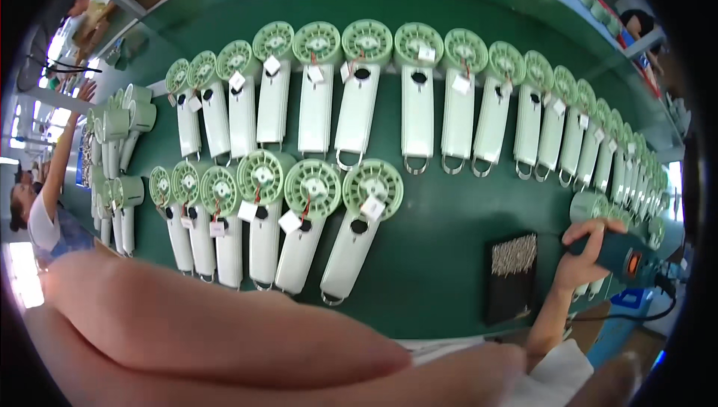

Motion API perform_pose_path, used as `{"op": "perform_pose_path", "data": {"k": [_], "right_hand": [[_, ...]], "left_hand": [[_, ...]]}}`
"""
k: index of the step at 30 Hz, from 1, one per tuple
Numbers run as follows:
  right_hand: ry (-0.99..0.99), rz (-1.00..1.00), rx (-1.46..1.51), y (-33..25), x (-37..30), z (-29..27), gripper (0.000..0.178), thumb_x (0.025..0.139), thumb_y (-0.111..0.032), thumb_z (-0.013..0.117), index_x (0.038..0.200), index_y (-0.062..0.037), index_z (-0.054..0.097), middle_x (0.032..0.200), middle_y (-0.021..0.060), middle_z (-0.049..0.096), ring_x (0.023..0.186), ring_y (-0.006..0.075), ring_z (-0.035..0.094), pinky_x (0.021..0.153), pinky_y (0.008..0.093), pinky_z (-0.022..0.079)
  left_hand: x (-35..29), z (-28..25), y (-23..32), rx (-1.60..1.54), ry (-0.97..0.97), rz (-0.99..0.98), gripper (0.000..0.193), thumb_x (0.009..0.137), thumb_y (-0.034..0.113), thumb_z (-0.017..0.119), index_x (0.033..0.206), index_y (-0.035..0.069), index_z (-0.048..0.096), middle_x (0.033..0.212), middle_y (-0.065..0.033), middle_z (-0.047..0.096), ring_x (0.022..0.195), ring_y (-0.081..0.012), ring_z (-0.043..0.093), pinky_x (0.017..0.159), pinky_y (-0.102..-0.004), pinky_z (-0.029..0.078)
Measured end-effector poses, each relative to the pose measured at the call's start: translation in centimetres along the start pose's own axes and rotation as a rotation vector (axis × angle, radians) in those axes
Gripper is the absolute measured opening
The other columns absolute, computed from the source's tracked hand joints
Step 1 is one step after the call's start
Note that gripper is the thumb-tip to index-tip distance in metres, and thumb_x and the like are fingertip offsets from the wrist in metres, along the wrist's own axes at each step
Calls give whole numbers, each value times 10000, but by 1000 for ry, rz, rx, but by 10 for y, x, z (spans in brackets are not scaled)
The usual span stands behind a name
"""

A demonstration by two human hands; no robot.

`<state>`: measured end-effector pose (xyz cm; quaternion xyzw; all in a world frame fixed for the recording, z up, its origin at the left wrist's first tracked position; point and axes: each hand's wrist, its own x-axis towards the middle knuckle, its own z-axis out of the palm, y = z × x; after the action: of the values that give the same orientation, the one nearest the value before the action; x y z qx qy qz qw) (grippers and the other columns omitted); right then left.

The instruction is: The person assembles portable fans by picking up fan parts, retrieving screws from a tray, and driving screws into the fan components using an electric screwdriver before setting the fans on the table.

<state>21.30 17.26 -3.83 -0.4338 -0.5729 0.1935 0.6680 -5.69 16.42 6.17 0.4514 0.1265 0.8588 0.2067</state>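
Observation:
Very close to the camera, large blurred fingers of my left hand (217, 328) stretch across the lower edge from the left, apart and with nothing seen in them. At the right, my right hand (587, 257) is closed on a dark green corded power tool (627, 259) with an orange switch; its working end is hidden. Beside that hand lies a black box (508, 298) holding many small screws (514, 254). Handheld fan housings lie in two rows, with pale green round grilles (372, 190), white handles (350, 254), metal loops, red wires and white tags.
Everything lies on a green tabletop (449, 257). More fan housings (118, 123) stand stacked at the left edge, and the far row (419, 108) curves around to the right. A co-worker (45, 216) reaches up at the left. A black cord (636, 317) trails from the tool.

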Motion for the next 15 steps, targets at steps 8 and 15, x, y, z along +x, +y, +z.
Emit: {"op": "perform_pose_path", "data": {"k": [8,15], "right_hand": [[60,-42,-89,-5,-11,-10,263,927,-96,522,1128,3,384,538,85,485,458,147,441,490,263,414],[44,1,-97,-6,-11,-16,283,934,-143,526,1130,2,384,556,78,493,454,143,447,477,258,407]], "left_hand": [[30,-16,-16,34,-16,314,205,952,70,408,956,5,602,700,-25,546,557,-171,482,535,-299,388],[37,-26,-10,85,-11,390,214,961,78,398,956,11,601,689,-18,541,539,-167,475,525,-299,384]]}}
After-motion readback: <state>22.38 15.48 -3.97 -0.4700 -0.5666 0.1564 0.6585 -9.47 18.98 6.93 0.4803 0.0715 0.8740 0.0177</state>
